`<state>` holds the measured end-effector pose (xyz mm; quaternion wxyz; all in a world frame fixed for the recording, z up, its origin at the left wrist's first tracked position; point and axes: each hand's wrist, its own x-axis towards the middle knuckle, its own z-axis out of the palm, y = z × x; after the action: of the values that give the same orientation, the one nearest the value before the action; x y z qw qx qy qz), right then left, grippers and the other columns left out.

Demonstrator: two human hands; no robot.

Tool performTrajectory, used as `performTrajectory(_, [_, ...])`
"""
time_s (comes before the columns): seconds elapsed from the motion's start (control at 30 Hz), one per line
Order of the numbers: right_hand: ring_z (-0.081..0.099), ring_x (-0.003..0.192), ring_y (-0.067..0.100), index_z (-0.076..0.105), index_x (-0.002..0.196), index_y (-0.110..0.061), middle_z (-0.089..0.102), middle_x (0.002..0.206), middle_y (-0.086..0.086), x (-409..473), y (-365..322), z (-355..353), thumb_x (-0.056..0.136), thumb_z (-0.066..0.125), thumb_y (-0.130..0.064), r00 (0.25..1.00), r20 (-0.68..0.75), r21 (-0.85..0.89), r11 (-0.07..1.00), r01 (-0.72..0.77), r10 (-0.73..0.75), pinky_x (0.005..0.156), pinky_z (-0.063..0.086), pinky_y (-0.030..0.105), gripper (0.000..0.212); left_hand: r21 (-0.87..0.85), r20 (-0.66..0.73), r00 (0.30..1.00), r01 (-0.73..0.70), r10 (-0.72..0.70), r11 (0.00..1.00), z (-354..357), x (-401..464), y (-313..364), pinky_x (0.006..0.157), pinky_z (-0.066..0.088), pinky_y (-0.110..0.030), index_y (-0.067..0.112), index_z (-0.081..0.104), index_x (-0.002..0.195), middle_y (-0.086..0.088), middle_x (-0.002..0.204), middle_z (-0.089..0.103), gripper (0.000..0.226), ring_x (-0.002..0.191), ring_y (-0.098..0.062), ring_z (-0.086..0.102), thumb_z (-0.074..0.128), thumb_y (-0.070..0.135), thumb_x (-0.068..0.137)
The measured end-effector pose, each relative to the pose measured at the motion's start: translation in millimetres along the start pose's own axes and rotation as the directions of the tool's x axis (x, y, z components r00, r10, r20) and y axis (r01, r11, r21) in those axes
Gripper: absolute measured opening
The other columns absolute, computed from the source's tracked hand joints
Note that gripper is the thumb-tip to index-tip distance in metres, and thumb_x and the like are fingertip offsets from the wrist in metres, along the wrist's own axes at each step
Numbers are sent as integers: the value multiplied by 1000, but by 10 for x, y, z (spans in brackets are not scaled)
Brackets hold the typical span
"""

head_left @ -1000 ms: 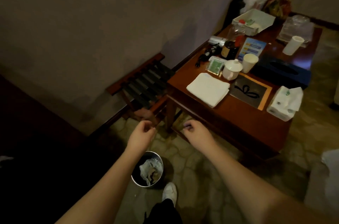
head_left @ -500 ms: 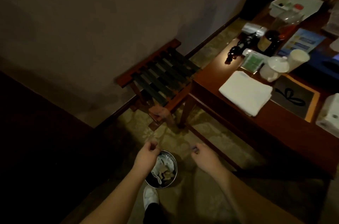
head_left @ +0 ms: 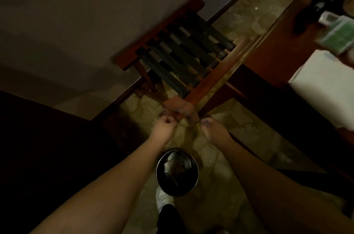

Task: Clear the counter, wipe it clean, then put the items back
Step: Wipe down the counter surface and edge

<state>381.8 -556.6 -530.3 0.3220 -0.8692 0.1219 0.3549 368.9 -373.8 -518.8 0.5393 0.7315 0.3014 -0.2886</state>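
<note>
the counter [head_left: 272, 55] is the reddish-brown wooden tabletop that fills our upper right, its near edge running on a slant down toward the right border. a folded white towel [head_left: 323, 88] lies flat on it by that border, pale against the dark wood. above the towel sits a green packet [head_left: 339, 36], blurred, and beyond that a dark corded object [head_left: 325, 2] that we cannot make out. a wooden leg of the counter drops toward the floor near the middle of our view.

just beside the counter's left end stands a folding luggage rack [head_left: 178, 57], red-brown frame with dark straps stretched across the top, set against the wall.

our left hand [head_left: 164, 128] is curled into a loose fist; whether it pinches anything we cannot tell. our right hand [head_left: 212, 130] is half closed with the fingers drawn in, and we cannot tell if it grips something either. both hang over the floor in front of the rack's lower corner, a little apart.

between our forearms, a round metal waste bin [head_left: 177, 172] stands on the floor with crumpled scraps inside. a white shoe [head_left: 162, 197] shows just below it.

the floor [head_left: 226, 159] is patterned in a yellowish stone mosaic. the wall [head_left: 86, 13] is plain and dim, with a dark baseboard. the whole room is poorly lit.
</note>
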Motion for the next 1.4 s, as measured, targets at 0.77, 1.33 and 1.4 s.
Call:
performTrajectory(0.77, [54,108,28,51,102,-15,55,107,2,956,-113,474,89,67,-19,982,-101,527,845,-85,162,96,48,48,21,-386,66,998,18,8,922,187,688,-107,70,42,-17,9,39,141,4,105,59,51,87,-4,54,57,9,94])
performTrajectory(1.33, [67,98,13,62,106,-17,70,106,0,-1396,-103,342,90,62,-14,993,33,651,757,62,-110,86,52,33,16,-104,182,954,-221,237,970,-153,-1248,-474,83,50,-17,38,38,142,9,120,61,70,98,-1,64,70,13,86])
performTrajectory(1.4, [67,97,13,63,103,-22,70,103,0,-1657,-94,280,90,63,-16,987,41,609,787,96,-152,89,52,34,15,-8,169,945,-284,282,959,-143,-1517,-442,90,49,-22,37,42,141,11,128,56,67,107,-3,60,71,16,85])
